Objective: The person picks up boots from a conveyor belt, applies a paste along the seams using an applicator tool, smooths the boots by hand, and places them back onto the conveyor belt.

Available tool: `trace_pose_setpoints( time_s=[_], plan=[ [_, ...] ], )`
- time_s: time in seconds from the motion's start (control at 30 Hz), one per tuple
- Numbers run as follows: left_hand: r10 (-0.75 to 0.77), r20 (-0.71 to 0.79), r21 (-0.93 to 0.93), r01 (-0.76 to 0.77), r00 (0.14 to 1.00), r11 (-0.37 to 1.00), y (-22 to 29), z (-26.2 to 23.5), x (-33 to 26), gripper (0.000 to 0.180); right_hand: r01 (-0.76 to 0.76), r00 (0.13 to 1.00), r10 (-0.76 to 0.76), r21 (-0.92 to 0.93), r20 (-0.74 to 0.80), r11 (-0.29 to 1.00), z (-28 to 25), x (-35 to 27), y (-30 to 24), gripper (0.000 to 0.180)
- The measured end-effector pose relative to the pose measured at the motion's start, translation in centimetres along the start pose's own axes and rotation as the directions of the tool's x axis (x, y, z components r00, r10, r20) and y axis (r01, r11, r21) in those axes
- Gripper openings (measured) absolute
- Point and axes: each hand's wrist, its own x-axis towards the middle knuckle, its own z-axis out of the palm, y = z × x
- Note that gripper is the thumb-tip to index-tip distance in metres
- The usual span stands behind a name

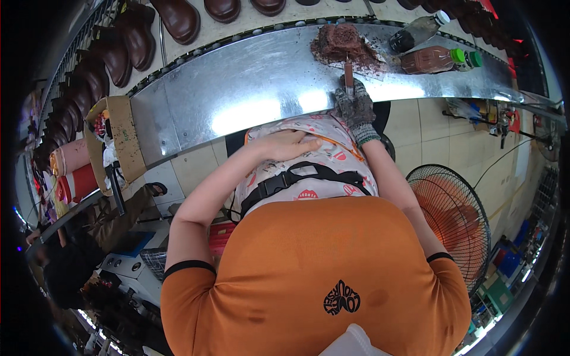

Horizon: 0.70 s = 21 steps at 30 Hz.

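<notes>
My right hand (356, 110), in a grey knit glove, is at the near edge of the metal bench (237, 98), closed on a slim brown-handled tool (348, 76). The tool points away from me, its thin tip at a crumbly dark-brown heap (341, 44) with loose bits scattered around it. What kind of tool it is I cannot make out. My bare left hand (291, 145) lies flat across my lap on the patterned apron (309, 127), fingers stretched out and holding nothing.
Three bottles lie right of the heap, including a clear one (418, 32) and a green-capped brown one (430, 60). Brown shoes (178, 21) line the rack beyond the bench. A cardboard box (124, 136) hangs at its left end. A floor fan (451, 219) stands right; another person (65, 261) is at left.
</notes>
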Motion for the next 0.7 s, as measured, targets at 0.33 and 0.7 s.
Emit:
trace_pose_setpoints(
  time_s=[0.33, 0.7],
  plan=[
    [0.294, 0.067, 0.058, -0.298, 0.953, 0.953, 5.8, -4.9, -4.9, 0.053, -0.003, 0.999, 0.006, -0.064, 0.052, 0.998, -0.3, 0.1, -0.8, 0.043],
    [0.469, -0.883, -0.360, -0.602, -0.026, -0.712, 15.4, -4.9, -12.2, 0.032, 0.004, 1.000, -0.004, -0.019, 0.007, 1.000, 0.4, 0.1, 0.7, 0.039]
  ],
)
